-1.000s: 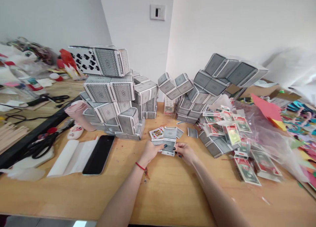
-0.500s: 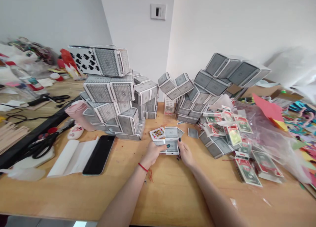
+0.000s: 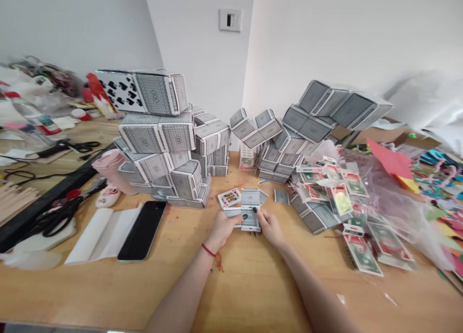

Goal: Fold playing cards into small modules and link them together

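Note:
Between my hands is a small piece made of grey-patterned playing cards point(image 3: 249, 219). My left hand point(image 3: 223, 228) grips it from the left, thumb lying across its face. From the right, my right hand point(image 3: 269, 227) pinches its edge, with the thumb near the top corner. Just beyond lie a face-up picture card point(image 3: 229, 198) and a grey-backed card point(image 3: 250, 196), partly overlapped by the held piece. Another grey-backed card point(image 3: 281, 196) rests apart to the right. The fingers under the piece are hidden.
Stacked card boxes form a tall structure point(image 3: 162, 166) at left and another point(image 3: 307, 123) at right. A phone point(image 3: 142, 230), white paper roll point(image 3: 88, 236) and black scissors point(image 3: 65, 210) lie left. Opened card packs point(image 3: 361, 251) and plastic wrap point(image 3: 394, 202) crowd the right.
The held card piece is turned slightly and sits a little lower in view. My right thumb has shifted left along its top edge. The whole view has moved slightly.

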A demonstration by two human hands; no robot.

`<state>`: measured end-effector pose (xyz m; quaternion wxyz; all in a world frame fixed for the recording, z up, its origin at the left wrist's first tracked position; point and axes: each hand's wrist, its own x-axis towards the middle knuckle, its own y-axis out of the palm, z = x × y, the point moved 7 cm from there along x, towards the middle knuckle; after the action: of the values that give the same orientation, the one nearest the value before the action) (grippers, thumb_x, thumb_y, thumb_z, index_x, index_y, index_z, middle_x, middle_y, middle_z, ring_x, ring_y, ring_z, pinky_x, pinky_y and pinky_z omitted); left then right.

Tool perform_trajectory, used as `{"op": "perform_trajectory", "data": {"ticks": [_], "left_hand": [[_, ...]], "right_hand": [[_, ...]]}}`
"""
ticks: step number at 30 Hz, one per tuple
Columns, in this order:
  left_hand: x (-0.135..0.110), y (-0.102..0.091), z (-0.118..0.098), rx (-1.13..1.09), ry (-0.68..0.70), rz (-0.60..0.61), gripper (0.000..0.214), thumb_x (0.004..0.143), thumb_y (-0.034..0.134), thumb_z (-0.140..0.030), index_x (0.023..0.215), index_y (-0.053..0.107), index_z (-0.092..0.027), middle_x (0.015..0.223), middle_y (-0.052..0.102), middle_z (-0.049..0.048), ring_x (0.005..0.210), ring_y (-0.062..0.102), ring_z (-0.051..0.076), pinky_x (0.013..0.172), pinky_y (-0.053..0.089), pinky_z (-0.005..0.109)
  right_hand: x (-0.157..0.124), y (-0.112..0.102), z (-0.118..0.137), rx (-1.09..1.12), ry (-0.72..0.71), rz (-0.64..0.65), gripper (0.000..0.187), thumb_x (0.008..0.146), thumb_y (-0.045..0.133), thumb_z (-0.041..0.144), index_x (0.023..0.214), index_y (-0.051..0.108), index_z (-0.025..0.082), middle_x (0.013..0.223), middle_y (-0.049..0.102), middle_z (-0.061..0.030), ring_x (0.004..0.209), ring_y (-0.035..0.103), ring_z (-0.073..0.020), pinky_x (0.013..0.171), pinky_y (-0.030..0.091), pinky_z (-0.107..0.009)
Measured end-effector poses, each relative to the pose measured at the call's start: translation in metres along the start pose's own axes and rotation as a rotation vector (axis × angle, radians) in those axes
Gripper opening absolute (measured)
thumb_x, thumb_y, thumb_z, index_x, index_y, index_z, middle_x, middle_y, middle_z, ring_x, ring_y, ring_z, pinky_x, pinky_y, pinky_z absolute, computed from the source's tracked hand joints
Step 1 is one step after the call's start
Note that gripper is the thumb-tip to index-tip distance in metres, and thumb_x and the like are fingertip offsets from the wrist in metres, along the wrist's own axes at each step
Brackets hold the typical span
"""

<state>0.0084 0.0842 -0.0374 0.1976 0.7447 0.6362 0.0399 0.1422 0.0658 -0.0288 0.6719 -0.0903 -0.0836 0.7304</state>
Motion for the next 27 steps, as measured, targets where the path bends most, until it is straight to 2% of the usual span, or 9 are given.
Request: {"op": "perform_trajectory", "data": {"ticks": [2, 4, 7, 11, 15, 17, 20, 23, 27], "left_hand": [[0.001, -0.004, -0.001, 0.018, 0.025, -0.037, 0.043, 0.052, 0.071, -0.021, 0.093, 0.064, -0.013, 0.099, 0.064, 0.0083, 0.09, 0.059, 0.023, 0.08, 0.046, 0.035], [0.003, -0.007, 0.001, 0.057, 0.029, -0.062, 0.039, 0.052, 0.071, -0.021, 0.09, 0.065, -0.013, 0.098, 0.065, 0.0081, 0.089, 0.059, 0.023, 0.079, 0.046, 0.034], [0.003, -0.006, 0.001, 0.124, 0.055, -0.066, 0.037, 0.054, 0.069, -0.021, 0.09, 0.065, -0.014, 0.097, 0.065, 0.0071, 0.088, 0.059, 0.022, 0.078, 0.046, 0.033], [0.0, -0.004, -0.012, 0.229, 0.186, -0.093, 0.029, 0.065, 0.062, -0.03, 0.088, 0.064, -0.013, 0.092, 0.066, 0.0067, 0.086, 0.06, 0.02, 0.078, 0.045, 0.031], [-0.005, -0.016, -0.034, 0.326, 0.338, -0.183, 0.043, 0.084, 0.029, -0.038, 0.09, 0.062, -0.011, 0.086, 0.066, 0.009, 0.079, 0.06, 0.019, 0.072, 0.046, 0.032], [-0.008, -0.024, -0.049, 0.497, 0.478, -0.256, 0.041, 0.086, 0.025, -0.033, 0.092, 0.061, -0.013, 0.089, 0.065, 0.0094, 0.084, 0.059, 0.019, 0.076, 0.045, 0.034], [-0.008, -0.015, -0.059, 0.919, 0.682, -0.141, 0.028, 0.081, 0.042, -0.023, 0.106, 0.055, -0.021, 0.11, 0.058, 0.0061, 0.11, 0.045, 0.02, 0.094, 0.034, 0.041], [-0.003, -0.007, -0.05, 1.183, 0.728, -0.042, 0.036, 0.077, 0.048, -0.018, 0.112, 0.05, -0.02, 0.118, 0.053, 0.0078, 0.115, 0.041, 0.022, 0.098, 0.028, 0.047], [0.002, -0.004, -0.043, 1.325, 0.745, -0.053, 0.029, 0.08, 0.043, -0.017, 0.107, 0.053, -0.021, 0.112, 0.057, 0.0077, 0.109, 0.047, 0.02, 0.097, 0.03, 0.046]], "right_hand": [[0.0, 0.008, -0.002, 0.08, 0.023, 0.108, 0.037, 0.079, 0.034, 0.054, 0.076, 0.044, 0.018, 0.043, 0.045, 0.0061, 0.032, 0.042, -0.0092, 0.034, 0.036, -0.02], [0.0, 0.013, -0.003, 0.126, 0.036, 0.155, 0.035, 0.079, 0.036, 0.053, 0.085, 0.043, 0.019, 0.043, 0.042, 0.0085, 0.03, 0.038, -0.0084, 0.033, 0.036, -0.02], [0.003, 0.01, 0.0, 0.142, -0.01, 0.075, 0.033, 0.077, 0.041, 0.051, 0.082, 0.045, 0.019, 0.048, 0.044, 0.0068, 0.035, 0.039, -0.0078, 0.036, 0.037, -0.019], [0.007, -0.001, 0.001, 0.189, -0.03, -0.039, 0.034, 0.073, 0.047, 0.051, 0.074, 0.049, 0.017, 0.055, 0.049, 0.0029, 0.044, 0.042, -0.0083, 0.038, 0.035, -0.018], [0.006, -0.016, -0.012, 0.253, 0.068, -0.139, 0.035, 0.071, 0.049, 0.053, 0.068, 0.047, 0.018, 0.042, 0.034, 0.0085, 0.031, 0.029, -0.0052, 0.028, 0.024, -0.016], [0.005, -0.023, -0.018, 0.308, 0.092, -0.178, 0.034, 0.07, 0.05, 0.053, 0.067, 0.045, 0.019, 0.039, 0.029, 0.0105, 0.027, 0.025, -0.0049, 0.025, 0.023, -0.016], [0.006, -0.026, -0.022, 0.38, 0.104, -0.165, 0.033, 0.071, 0.052, 0.051, 0.068, 0.045, 0.019, 0.038, 0.027, 0.0116, 0.026, 0.023, -0.0044, 0.024, 0.024, -0.016], [0.008, -0.025, -0.022, 0.483, 0.119, -0.136, 0.032, 0.07, 0.055, 0.049, 0.067, 0.044, 0.019, 0.038, 0.028, 0.0117, 0.026, 0.023, -0.004, 0.024, 0.026, -0.016], [0.008, -0.027, -0.021, 0.687, 0.147, -0.154, 0.03, 0.069, 0.058, 0.044, 0.064, 0.04, 0.02, 0.038, 0.031, 0.011, 0.028, 0.026, -0.005, 0.026, 0.029, -0.016]]}}
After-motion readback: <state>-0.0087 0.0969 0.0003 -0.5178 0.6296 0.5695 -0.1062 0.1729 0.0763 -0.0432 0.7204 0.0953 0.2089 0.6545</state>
